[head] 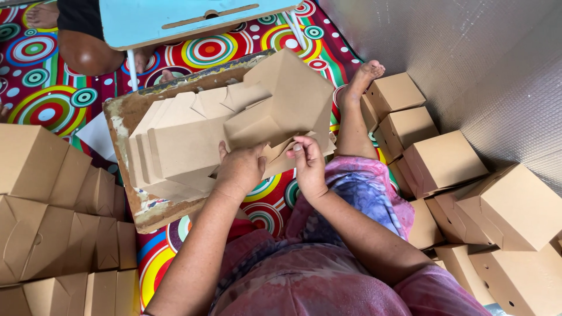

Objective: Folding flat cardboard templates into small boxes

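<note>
A half-folded brown cardboard box (pixel 287 102) is held up over a worn wooden board (pixel 120 126). My left hand (pixel 239 169) grips its lower flap from underneath. My right hand (pixel 307 165) pinches the box's bottom edge just to the right. A fanned stack of flat cardboard blanks (pixel 175 146) lies on the board, partly under the box. My own leg and bare foot (pixel 363 76) stretch out to the right of the board.
Folded brown boxes (pixel 445 161) are piled at the right against a grey wall (pixel 468 52). More boxes (pixel 47 205) stack at the left. A patterned mat (pixel 47 99) covers the floor. A light blue stool (pixel 175 17) and another person's legs (pixel 82 41) are at the top.
</note>
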